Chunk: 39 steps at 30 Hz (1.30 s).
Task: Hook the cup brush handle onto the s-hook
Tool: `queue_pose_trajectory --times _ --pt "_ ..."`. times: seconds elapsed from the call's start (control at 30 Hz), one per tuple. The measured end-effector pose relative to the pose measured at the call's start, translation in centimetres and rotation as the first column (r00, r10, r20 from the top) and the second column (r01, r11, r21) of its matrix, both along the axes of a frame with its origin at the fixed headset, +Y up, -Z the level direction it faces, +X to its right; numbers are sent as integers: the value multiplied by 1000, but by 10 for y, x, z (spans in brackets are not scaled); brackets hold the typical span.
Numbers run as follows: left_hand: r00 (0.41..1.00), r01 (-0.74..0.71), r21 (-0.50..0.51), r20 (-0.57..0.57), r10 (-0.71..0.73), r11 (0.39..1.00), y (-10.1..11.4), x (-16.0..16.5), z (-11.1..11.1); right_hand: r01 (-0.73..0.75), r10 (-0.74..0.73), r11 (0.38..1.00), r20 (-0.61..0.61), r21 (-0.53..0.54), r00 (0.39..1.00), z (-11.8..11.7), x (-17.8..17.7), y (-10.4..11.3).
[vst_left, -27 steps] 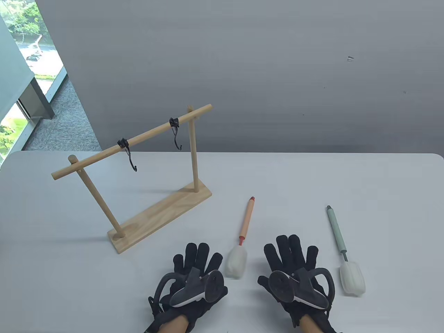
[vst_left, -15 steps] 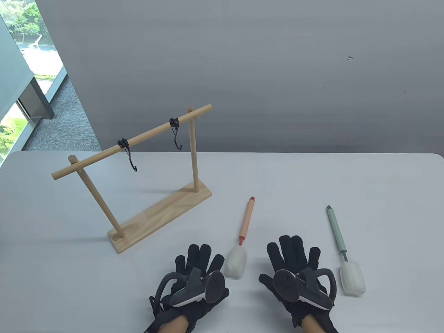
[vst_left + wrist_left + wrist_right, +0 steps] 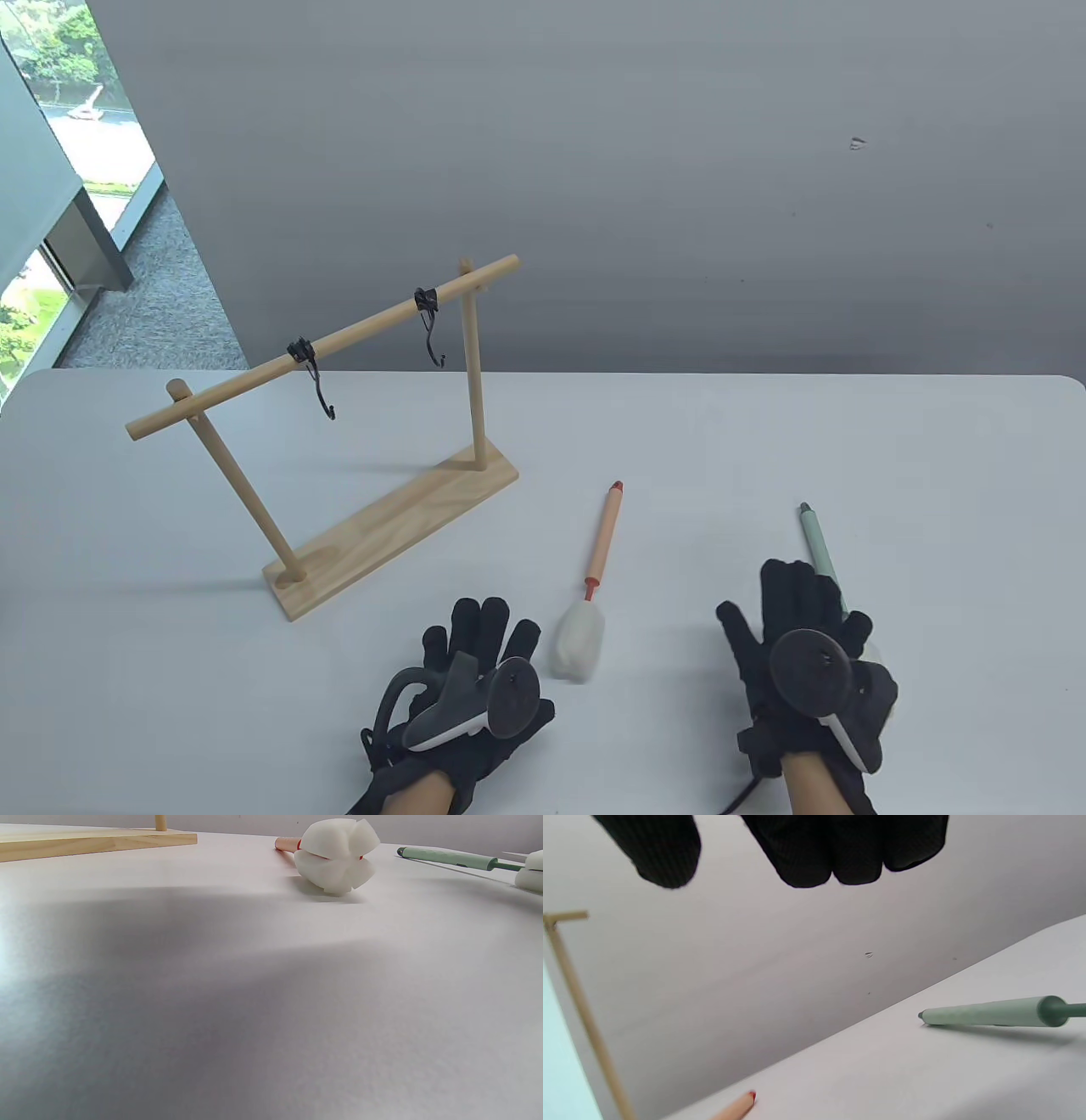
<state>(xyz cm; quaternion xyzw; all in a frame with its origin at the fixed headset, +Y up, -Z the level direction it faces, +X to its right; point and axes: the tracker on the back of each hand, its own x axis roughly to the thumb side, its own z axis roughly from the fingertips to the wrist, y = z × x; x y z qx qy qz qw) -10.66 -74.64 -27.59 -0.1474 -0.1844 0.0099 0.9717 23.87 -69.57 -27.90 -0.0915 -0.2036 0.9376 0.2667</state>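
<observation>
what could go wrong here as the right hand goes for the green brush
The right hand is above the green brush, fingers spread and not gripping; a grab near the sponge end would leave the long handle swinging.
The s-hooks are small and hang loosely from the rail, so the handle tip could miss or push one aside.
The wooden stand is unheld; a bump might shift it.

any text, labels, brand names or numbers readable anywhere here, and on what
None can be read in any view.
Orange-handled brush: plain handle, no print visible.
Green-handled brush: plain handle, no print visible.
Wooden rack: bare wood, no label.
Trackers on the left hand and right hand: no legible marking.
</observation>
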Motion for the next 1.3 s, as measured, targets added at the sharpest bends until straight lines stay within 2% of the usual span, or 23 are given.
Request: queue_pose_trajectory --times 0.07,0.2,0.33,0.47,0.63,0.73,1.0,1.3 --pt "1000 -5 3 -3 5 1000 0 0 0 110 -105 992 82 -60 991 -4 23 -2" --pt "1000 2 -9 -6 -2 1000 -2 0 -2 204 -170 964 193 -171 966 -15 53 -7" --pt "1000 13 -25 -8 -13 1000 -5 0 -3 300 -238 925 258 -235 936 -29 67 -16" --pt "1000 25 -27 -13 -25 999 -5 -1 -2 272 -161 889 305 -367 939 -41 68 -29" --pt "998 58 -41 -7 -58 997 -9 0 -1 294 -151 846 329 -445 932 -48 71 -51" --pt "995 97 -66 7 -97 993 -13 1 -1 271 -91 815 348 -513 933 -50 71 -59" --pt "994 112 -72 6 -112 991 -15 1 -1 274 -45 773 382 -572 923 -58 73 -67" --pt "993 112 -90 -12 -114 990 -17 0 -1 160 158 706 373 -690 914 -61 65 -69"
